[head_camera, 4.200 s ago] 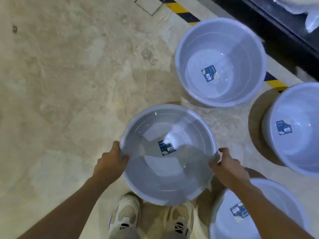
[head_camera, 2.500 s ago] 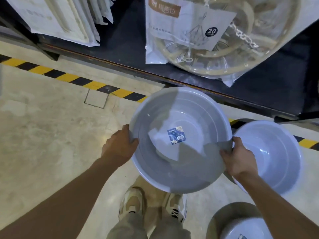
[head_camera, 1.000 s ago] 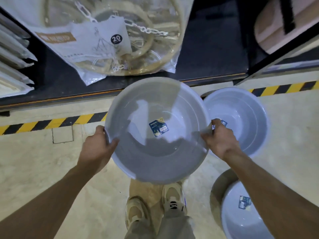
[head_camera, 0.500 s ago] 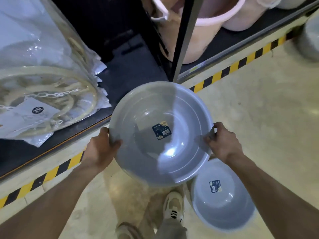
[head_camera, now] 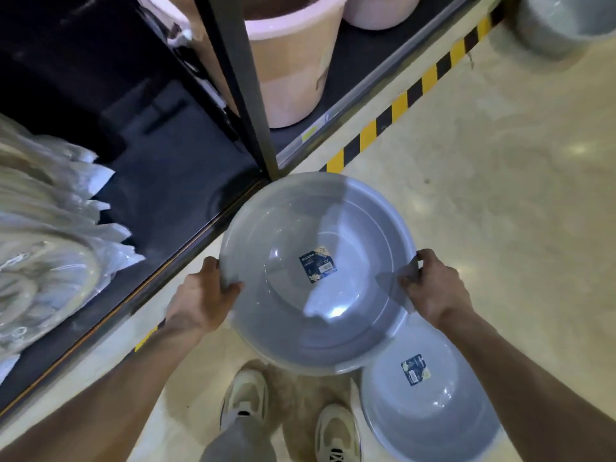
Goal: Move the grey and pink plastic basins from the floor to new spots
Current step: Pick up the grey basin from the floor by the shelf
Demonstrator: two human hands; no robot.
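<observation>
I hold a grey plastic basin (head_camera: 283, 315) in the air in front of me, open side up, with a blue label stuck on its bottom. My left hand (head_camera: 200, 298) grips its left rim and my right hand (head_camera: 433, 288) grips its right rim. A second grey basin (head_camera: 430, 411) sits on the floor at the lower right, partly under the held one. Pink tubs (head_camera: 286, 61) stand on the low shelf ahead. Another grey basin (head_camera: 553, 21) shows at the top right corner.
A dark low shelf (head_camera: 160, 181) with a black upright post (head_camera: 243, 91) runs along the left. Bagged goods (head_camera: 50, 248) lie on it. Yellow-black tape (head_camera: 410, 95) marks the shelf edge. Beige floor (head_camera: 516, 195) spreads to the right. My shoes (head_camera: 246, 395) are below.
I have carried the grey basin from the floor group and turned right along the shelf. The pink tubs and shelf post have come closer; both hands keep the same grip.
</observation>
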